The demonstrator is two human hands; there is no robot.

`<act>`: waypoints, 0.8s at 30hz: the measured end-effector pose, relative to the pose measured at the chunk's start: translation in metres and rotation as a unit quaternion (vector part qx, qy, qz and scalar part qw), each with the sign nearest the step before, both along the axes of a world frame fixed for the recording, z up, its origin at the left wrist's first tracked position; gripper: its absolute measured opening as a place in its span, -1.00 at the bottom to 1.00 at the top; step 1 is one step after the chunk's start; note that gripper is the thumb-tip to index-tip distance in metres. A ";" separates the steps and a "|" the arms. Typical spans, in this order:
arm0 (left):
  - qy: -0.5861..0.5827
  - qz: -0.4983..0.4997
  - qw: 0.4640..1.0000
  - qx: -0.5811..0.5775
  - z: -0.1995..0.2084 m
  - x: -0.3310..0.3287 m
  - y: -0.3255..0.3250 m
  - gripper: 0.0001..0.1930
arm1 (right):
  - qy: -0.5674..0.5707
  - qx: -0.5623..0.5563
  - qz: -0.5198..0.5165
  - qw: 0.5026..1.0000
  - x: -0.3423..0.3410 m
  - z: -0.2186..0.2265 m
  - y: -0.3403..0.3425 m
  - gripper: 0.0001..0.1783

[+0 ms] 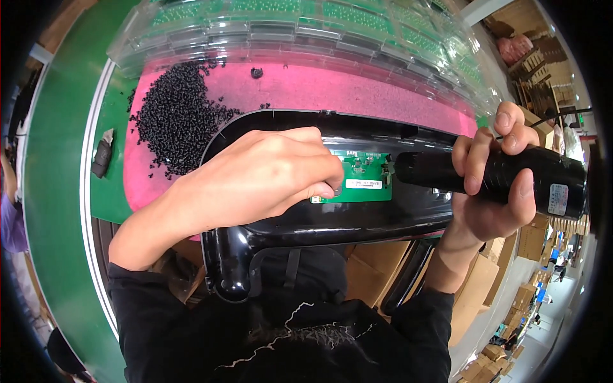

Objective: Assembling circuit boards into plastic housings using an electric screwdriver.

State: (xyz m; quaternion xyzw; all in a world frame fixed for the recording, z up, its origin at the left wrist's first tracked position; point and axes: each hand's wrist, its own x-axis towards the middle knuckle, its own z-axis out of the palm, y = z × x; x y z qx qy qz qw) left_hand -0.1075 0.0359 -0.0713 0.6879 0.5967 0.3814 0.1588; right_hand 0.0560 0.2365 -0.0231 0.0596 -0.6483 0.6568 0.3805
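Observation:
A glossy black plastic housing [319, 228] lies open in front of me, with a green circuit board [354, 193] inside it. My left hand [281, 163] reaches over the housing from the left. Its thumb and forefinger are pinched together at the board's left part; anything between them is hidden. My right hand [491, 175] is wrapped round a black electric screwdriver [428, 169], held nearly level. The screwdriver's narrow end points left, at the board's right edge; whether it touches the board I cannot tell.
A heap of small black parts [182, 118] lies on the pink mat [306, 86], left of the housing. Clear plastic trays [268, 35] with green boards stand behind. A small dark wrapped item [102, 156] rests on the green surface. Cardboard boxes [472, 287] are at right.

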 end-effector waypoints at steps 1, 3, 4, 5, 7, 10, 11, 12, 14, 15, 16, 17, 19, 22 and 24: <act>0.018 -0.011 1.000 -0.021 0.000 0.000 0.000 -0.86 | -0.005 -0.001 0.016 1.000 -0.002 0.001 0.000 -0.63; 0.034 -0.003 0.999 -0.029 0.000 -0.001 0.000 -0.85 | -0.007 0.012 0.044 0.999 -0.008 0.001 0.001 -0.61; 0.052 0.005 0.998 -0.035 0.000 0.000 0.000 -0.84 | -0.017 0.011 0.057 0.998 -0.011 0.002 0.002 -0.62; 0.050 0.005 0.998 -0.037 -0.002 0.001 0.000 -0.84 | -0.011 0.006 0.079 0.997 -0.015 0.001 0.002 -0.62; 0.011 0.025 0.999 -0.036 -0.003 0.003 0.000 -0.85 | -0.007 -0.001 0.101 0.995 -0.019 -0.001 0.002 -0.62; 0.019 0.032 0.997 -0.064 -0.003 0.003 -0.001 -0.85 | -0.014 -0.002 0.123 0.992 -0.021 -0.001 0.001 -0.62; 0.019 0.032 0.997 -0.064 -0.002 0.003 -0.001 -0.85 | -0.030 -0.008 0.094 0.995 -0.021 0.001 -0.002 -0.62; 0.023 0.036 0.997 -0.070 0.000 0.004 -0.001 -0.85 | -0.046 -0.015 0.065 0.997 -0.022 0.001 -0.005 -0.62; 0.027 0.039 0.996 -0.075 0.001 0.005 -0.002 -0.85 | -0.050 -0.011 0.034 0.998 -0.024 0.001 -0.011 -0.62; 0.038 0.040 0.995 -0.088 0.002 0.004 -0.003 -0.86 | -0.052 -0.007 0.004 0.999 -0.025 0.001 -0.014 -0.62; 0.049 0.040 0.993 -0.102 0.002 0.003 -0.003 -0.86 | -0.049 -0.006 0.006 0.999 -0.024 0.002 -0.015 -0.62; 0.051 0.043 0.993 -0.101 0.002 0.003 -0.004 -0.86 | -0.047 -0.014 0.019 0.999 -0.021 0.003 -0.014 -0.63; 0.000 0.044 0.996 -0.079 -0.002 0.004 -0.005 -0.86 | -0.032 -0.019 0.028 0.999 -0.013 0.001 -0.015 -0.62; -0.002 0.016 1.000 -0.010 -0.005 0.006 0.000 -0.84 | 0.094 -0.123 0.090 0.984 -0.002 0.018 -0.034 -0.67; 0.011 0.013 0.999 -0.031 0.002 0.007 0.001 -0.84 | 0.154 -0.139 0.116 0.971 -0.001 0.028 -0.039 -0.68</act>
